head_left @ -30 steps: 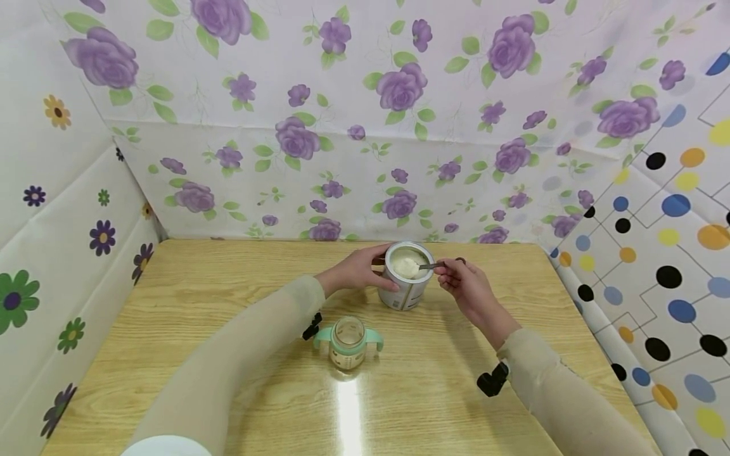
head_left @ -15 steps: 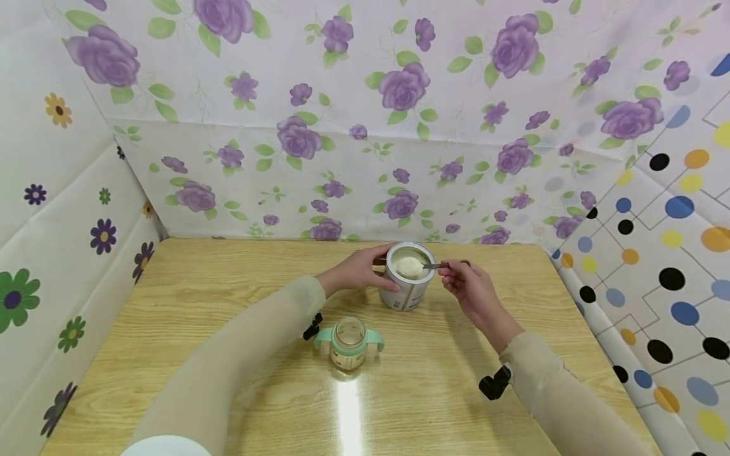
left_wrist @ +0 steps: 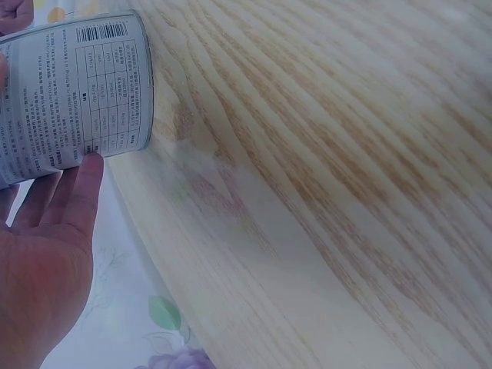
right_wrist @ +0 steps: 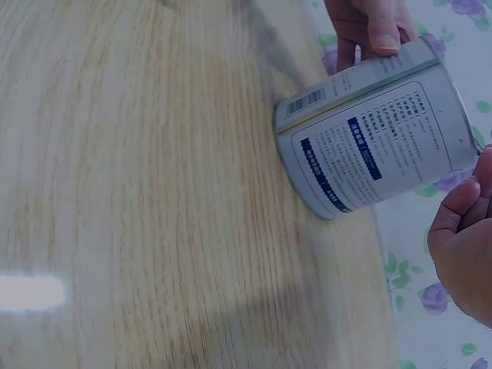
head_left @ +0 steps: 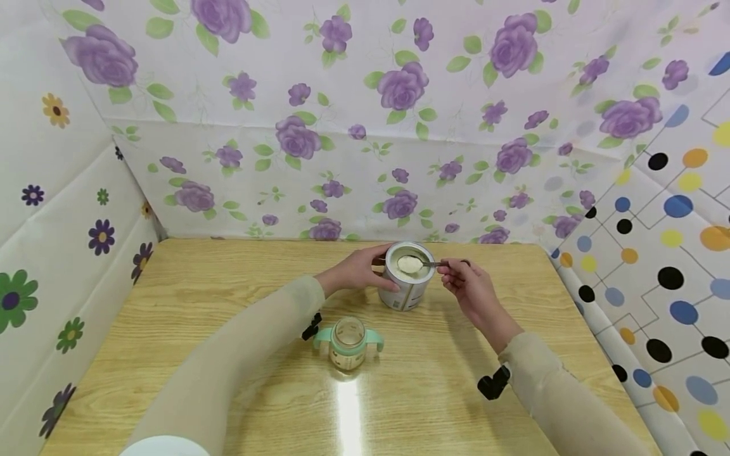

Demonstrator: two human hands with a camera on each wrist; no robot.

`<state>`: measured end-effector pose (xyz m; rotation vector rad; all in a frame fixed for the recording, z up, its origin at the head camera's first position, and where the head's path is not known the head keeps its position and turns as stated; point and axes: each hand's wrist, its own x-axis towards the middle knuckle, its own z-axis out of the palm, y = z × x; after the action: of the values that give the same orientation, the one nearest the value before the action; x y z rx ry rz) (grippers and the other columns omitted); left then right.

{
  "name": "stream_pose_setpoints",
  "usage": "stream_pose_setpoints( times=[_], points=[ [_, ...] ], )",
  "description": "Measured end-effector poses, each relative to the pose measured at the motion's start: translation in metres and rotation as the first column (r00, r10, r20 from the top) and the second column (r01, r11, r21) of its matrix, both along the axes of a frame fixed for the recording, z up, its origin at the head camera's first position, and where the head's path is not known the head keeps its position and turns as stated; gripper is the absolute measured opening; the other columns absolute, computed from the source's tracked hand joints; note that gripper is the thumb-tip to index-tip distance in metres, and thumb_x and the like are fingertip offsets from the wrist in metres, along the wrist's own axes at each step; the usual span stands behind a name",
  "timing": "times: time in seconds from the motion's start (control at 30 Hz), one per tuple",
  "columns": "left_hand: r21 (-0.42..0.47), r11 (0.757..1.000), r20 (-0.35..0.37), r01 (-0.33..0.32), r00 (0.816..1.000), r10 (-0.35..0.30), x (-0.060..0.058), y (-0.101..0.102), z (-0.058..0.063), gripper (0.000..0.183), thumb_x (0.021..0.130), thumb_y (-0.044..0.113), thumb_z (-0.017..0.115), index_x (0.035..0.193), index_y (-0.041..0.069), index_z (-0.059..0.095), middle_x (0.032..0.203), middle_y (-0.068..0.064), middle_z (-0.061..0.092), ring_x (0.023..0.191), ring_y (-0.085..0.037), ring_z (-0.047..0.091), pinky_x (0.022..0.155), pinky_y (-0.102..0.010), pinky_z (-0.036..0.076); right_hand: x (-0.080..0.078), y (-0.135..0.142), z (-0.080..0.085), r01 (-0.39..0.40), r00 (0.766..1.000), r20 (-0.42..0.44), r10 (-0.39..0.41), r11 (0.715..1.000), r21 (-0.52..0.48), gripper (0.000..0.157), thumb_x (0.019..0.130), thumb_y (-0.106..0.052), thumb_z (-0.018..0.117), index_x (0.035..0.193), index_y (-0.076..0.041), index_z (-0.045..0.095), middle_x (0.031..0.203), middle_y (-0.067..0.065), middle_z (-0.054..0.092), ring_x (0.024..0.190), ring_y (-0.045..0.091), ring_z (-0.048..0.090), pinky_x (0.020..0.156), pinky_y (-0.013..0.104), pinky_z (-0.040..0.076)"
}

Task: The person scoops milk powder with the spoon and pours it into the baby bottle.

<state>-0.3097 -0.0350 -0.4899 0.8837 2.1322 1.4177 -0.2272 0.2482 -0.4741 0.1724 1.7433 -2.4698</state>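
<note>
Can (head_left: pixel 402 297), open-topped — gripped at its side by the left hand (head_left: pixel 358 272), between both hands. Spoon (head_left: pixel 431 265) — its handle pinched by the right hand (head_left: pixel 469 286), pale powder (head_left: pixel 410 264) borne at the can's mouth. Bottle (head_left: pixel 348 353), two-handled: stood on the table (head_left: pixel 436 392), nearer the person than the left hand.

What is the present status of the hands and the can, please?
Left hand gripping can. Right hand holding spoon, heaped with powder, at can's mouth. Bottle stands apart from can; nothing seen blocking spoon.
</note>
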Motion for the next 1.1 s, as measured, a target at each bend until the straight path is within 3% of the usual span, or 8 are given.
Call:
stream_pose_setpoints(
  times=[0.33,0.87,1.1],
  points=[
    [-0.004,1.0,0.002,-0.006,1.0,0.006,0.0018,-0.0014,0.0004,0.096,0.088,0.025,0.092,0.168,0.029,0.038,0.16,-0.002,0.052,0.147,-0.03,0.05,0.11,-0.042,0.055,-0.0012,0.0006,-0.0007,0.007,1.0,0.018,-0.007,0.999,-0.043,0.029,0.115,-0.018,0.053,0.107,-0.006,0.078,0.089,-0.001,0.078,0.078,0.009,0.069,0.078,0.021,0.057],
    [-0.019,1.0,-0.01,-0.003,1.0,0.003,0.0037,-0.0012,0.0052,0.097,0.088,0.024,0.092,0.168,0.029,0.037,0.16,-0.001,0.052,0.146,-0.028,0.05,0.109,-0.04,0.056,-0.0005,0.0021,-0.0033,-0.007,1.0,0.03,0.008,1.0,-0.018,0.03,0.115,-0.019,0.052,0.107,-0.009,0.078,0.089,-0.002,0.078,0.079,0.008,0.069,0.08,0.021,0.058],
    [-0.021,1.0,-0.023,-0.004,1.0,0.003,0.0031,-0.0005,0.005,0.097,0.088,0.023,0.092,0.168,0.027,0.038,0.159,-0.002,0.052,0.146,-0.029,0.051,0.109,-0.041,0.056,0.0001,0.0005,-0.0035,-0.004,1.0,0.028,0.005,0.999,-0.046,0.029,0.115,-0.018,0.052,0.116,-0.001,0.076,0.089,-0.001,0.078,0.079,0.008,0.07,0.079,0.021,0.058]
  ],
)
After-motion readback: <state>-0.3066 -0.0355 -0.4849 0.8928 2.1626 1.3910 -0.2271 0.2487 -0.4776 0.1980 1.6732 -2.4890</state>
